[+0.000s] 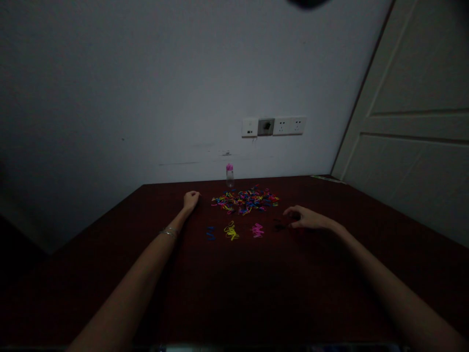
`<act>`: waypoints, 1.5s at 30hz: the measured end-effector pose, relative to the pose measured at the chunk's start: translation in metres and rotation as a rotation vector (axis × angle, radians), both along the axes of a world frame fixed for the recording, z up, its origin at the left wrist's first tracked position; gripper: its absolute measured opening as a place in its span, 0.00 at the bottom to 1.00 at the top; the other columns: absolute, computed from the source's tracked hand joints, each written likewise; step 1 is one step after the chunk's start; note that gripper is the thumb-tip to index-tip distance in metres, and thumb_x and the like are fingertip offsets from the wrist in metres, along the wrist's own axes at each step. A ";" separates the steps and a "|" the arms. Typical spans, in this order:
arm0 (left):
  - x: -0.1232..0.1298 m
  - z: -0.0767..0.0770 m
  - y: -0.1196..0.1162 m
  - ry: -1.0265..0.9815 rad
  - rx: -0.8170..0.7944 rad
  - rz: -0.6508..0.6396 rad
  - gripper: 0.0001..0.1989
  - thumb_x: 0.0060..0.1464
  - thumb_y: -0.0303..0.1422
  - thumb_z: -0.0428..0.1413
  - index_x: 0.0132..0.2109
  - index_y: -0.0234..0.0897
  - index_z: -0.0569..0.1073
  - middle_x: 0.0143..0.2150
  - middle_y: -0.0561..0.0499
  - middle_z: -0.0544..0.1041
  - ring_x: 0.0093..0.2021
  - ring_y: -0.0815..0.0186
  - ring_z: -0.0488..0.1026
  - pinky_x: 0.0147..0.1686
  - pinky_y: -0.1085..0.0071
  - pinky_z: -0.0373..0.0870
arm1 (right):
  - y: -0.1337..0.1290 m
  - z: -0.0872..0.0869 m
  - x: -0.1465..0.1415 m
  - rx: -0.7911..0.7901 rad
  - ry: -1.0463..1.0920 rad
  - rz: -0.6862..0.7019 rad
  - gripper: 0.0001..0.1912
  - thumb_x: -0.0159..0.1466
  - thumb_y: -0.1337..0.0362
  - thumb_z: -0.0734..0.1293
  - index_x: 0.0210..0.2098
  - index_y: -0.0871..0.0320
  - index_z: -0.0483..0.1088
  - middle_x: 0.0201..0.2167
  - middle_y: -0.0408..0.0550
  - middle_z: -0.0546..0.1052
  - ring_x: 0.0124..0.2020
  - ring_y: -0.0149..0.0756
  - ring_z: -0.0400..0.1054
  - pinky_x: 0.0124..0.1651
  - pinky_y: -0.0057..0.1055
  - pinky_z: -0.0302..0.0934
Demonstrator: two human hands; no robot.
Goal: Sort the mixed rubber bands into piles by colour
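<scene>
My left hand [191, 200] rests on the table left of a mixed heap of small coloured rubber bands [249, 199], its fingers curled closed with nothing showing in them. My right hand [306, 218] hovers at the right, thumb and fingers apart, beside a few dark rubber bands [280, 226] that are hard to make out. In a row nearer me lie several blue rubber bands [210, 233], a small pile of yellow rubber bands [231, 231] and a pile of pink rubber bands [257, 231].
Behind the heap stands a clear bottle [229, 178] with a pink top. The dark red table [234, 293] meets a pale wall [146, 98] with several socket plates [289, 125]. A white panelled door [414, 122] is at the right. The light is dim.
</scene>
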State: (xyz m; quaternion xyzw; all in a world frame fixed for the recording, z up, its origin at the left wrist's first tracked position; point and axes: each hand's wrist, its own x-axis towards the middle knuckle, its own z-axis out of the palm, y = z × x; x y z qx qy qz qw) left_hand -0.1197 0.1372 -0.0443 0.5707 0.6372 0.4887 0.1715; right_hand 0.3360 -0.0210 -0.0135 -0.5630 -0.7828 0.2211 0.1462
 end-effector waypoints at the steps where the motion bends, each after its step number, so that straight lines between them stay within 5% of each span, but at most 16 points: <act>1: 0.000 -0.001 0.001 -0.001 -0.003 0.002 0.11 0.42 0.32 0.49 0.26 0.33 0.75 0.25 0.48 0.75 0.29 0.64 0.71 0.29 0.74 0.64 | 0.001 -0.001 0.001 0.003 0.007 0.004 0.24 0.48 0.60 0.68 0.45 0.59 0.68 0.42 0.53 0.70 0.43 0.41 0.64 0.47 0.36 0.59; 10: 0.013 0.015 -0.007 0.238 -0.104 -0.037 0.12 0.44 0.36 0.51 0.27 0.34 0.76 0.26 0.46 0.76 0.31 0.63 0.71 0.30 0.73 0.63 | 0.008 -0.006 0.008 -0.046 0.136 0.015 0.24 0.48 0.61 0.66 0.44 0.61 0.68 0.38 0.50 0.70 0.36 0.36 0.66 0.37 0.31 0.61; 14: 0.046 0.040 -0.024 0.574 -0.167 -0.221 0.13 0.46 0.38 0.50 0.31 0.35 0.76 0.31 0.47 0.76 0.32 0.64 0.71 0.30 0.74 0.62 | 0.011 -0.008 0.012 -0.056 0.216 -0.037 0.21 0.51 0.56 0.64 0.42 0.61 0.68 0.31 0.47 0.71 0.29 0.32 0.64 0.32 0.29 0.59; 19: 0.087 0.072 -0.060 0.981 -0.015 -0.567 0.15 0.48 0.41 0.49 0.32 0.37 0.76 0.31 0.49 0.76 0.32 0.66 0.70 0.32 0.74 0.62 | 0.013 -0.012 0.015 -0.037 0.310 -0.103 0.19 0.51 0.55 0.65 0.38 0.61 0.70 0.24 0.44 0.70 0.25 0.30 0.62 0.29 0.28 0.57; 22: 0.096 0.081 -0.079 1.121 -0.107 -0.707 0.15 0.46 0.44 0.51 0.31 0.38 0.75 0.31 0.49 0.76 0.31 0.66 0.70 0.31 0.75 0.61 | 0.016 -0.016 0.017 -0.038 0.345 -0.123 0.18 0.51 0.55 0.65 0.37 0.61 0.70 0.23 0.43 0.69 0.23 0.29 0.61 0.27 0.27 0.55; 29: 0.091 0.076 -0.092 1.196 -0.145 -0.720 0.15 0.46 0.44 0.52 0.32 0.39 0.75 0.33 0.48 0.76 0.34 0.65 0.71 0.29 0.75 0.61 | 0.022 -0.024 0.021 -0.038 0.369 -0.161 0.16 0.52 0.58 0.64 0.36 0.62 0.71 0.22 0.43 0.69 0.22 0.28 0.60 0.25 0.25 0.54; 45: 0.090 0.053 -0.091 0.944 -0.113 -0.665 0.08 0.46 0.30 0.51 0.32 0.37 0.75 0.29 0.51 0.75 0.28 0.69 0.68 0.27 0.77 0.58 | 0.025 -0.027 0.023 0.006 0.287 -0.137 0.16 0.52 0.58 0.63 0.34 0.62 0.72 0.27 0.47 0.74 0.25 0.31 0.64 0.29 0.27 0.57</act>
